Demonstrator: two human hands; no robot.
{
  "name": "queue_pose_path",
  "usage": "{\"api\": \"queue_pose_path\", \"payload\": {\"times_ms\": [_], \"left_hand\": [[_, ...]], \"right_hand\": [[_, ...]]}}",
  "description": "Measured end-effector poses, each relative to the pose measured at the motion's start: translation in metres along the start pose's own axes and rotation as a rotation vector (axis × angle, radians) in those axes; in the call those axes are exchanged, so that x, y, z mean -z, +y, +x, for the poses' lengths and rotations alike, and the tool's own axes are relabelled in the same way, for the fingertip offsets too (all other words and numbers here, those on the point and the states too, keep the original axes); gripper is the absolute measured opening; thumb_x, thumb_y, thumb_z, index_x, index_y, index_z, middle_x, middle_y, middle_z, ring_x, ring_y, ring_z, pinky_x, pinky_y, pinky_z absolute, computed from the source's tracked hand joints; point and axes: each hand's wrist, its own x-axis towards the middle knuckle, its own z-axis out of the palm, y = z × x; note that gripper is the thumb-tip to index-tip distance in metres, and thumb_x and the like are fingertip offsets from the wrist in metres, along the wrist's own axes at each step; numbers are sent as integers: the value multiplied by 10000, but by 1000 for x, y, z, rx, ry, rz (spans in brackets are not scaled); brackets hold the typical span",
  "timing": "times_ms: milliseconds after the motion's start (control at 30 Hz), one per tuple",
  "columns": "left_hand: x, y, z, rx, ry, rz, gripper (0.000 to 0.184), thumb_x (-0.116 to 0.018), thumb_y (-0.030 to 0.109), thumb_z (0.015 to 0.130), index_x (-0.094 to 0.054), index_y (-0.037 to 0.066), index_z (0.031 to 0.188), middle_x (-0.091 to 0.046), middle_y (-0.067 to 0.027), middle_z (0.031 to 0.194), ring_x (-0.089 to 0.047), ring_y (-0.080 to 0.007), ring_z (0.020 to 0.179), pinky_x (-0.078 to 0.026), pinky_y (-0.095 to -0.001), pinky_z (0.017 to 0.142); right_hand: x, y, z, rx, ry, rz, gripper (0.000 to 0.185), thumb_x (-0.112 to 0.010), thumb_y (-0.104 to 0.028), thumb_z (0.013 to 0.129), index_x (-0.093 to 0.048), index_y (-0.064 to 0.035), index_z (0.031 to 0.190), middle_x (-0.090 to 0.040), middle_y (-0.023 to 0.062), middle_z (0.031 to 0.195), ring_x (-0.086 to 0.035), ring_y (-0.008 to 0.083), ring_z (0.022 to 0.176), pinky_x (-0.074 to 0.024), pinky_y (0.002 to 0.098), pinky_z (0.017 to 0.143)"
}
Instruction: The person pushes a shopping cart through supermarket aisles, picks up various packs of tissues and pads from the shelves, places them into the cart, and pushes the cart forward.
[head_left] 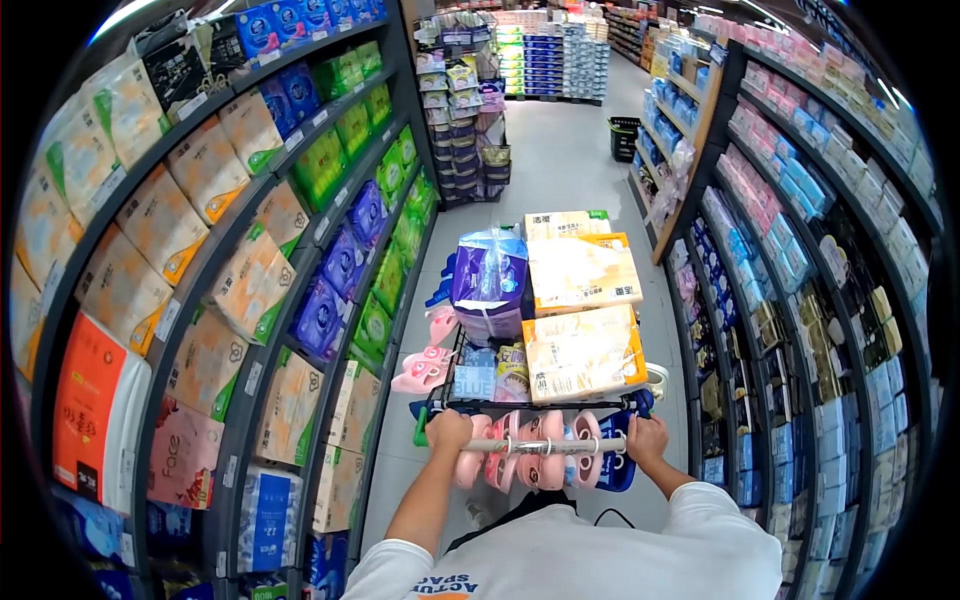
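My left hand [447,430] is wrapped around the left end of a shopping cart handle [560,446], and my right hand [646,438] grips its right end. Several pink slippers [541,466] hang along this bar between my hands. Inside the cart, two large orange-and-white tissue packs [585,352] lie on the right, with a similar white pack [567,224] behind them. A purple pack [490,285] in clear wrap stands on the left. Smaller blue and yellow packs [513,373] sit in front of it. More pink slippers [424,370] hang off the cart's left side.
Shelves of tissue packs [255,280] line the left of the aisle, and shelves of pink and blue packs [775,255] line the right. Ahead are a display rack [462,120], a black basket [624,139] on the grey floor [560,150] and stacked goods [545,65] farther back.
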Motion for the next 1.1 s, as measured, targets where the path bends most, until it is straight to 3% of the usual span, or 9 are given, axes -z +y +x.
{"api": "queue_pose_path", "payload": {"times_ms": [300, 467, 633, 800, 1100], "left_hand": [[-19, 53, -3, 160, -22, -28, 422, -471, 354, 863, -718, 23, 950, -685, -220, 985, -668, -351, 953, -515, -431, 843], [-32, 87, -14, 306, -19, -87, 446, -478, 381, 863, -716, 12, 937, -687, -213, 990, -665, -345, 954, -511, -426, 851], [-48, 123, -20, 372, 62, -95, 414, -464, 343, 866, -727, 23, 854, -691, -213, 927, -675, -355, 899, -517, -426, 821], [-53, 157, -32, 504, 2, -131, 445, -441, 361, 877, -713, 9, 892, -690, -213, 962, -666, -360, 917, -499, -441, 856], [-87, 201, -60, 657, 170, -238, 448, -426, 340, 908, -716, 22, 782, -691, -206, 837, -678, -369, 800, -523, -459, 779]], "right_hand": [[-15, 63, 80, 101, -199, 35, 387, -486, -228, 917, -632, -60, 600, -619, 149, 610, -603, 324, 631, -443, 421, 867], [-26, 97, 132, 265, -277, 78, 387, -495, -224, 917, -616, -50, 593, -607, 150, 595, -594, 326, 632, -429, 414, 873], [-41, 129, 180, 357, -287, 144, 374, -507, -204, 916, -602, -38, 594, -581, 151, 583, -570, 333, 606, -437, 424, 861], [-50, 153, 215, 455, -309, 190, 368, -502, -188, 923, -584, -40, 596, -552, 144, 565, -556, 331, 588, -446, 443, 846], [-70, 188, 260, 621, -382, 245, 395, -474, -216, 958, -547, -39, 613, -534, 142, 569, -547, 331, 614, -434, 423, 883]]}}
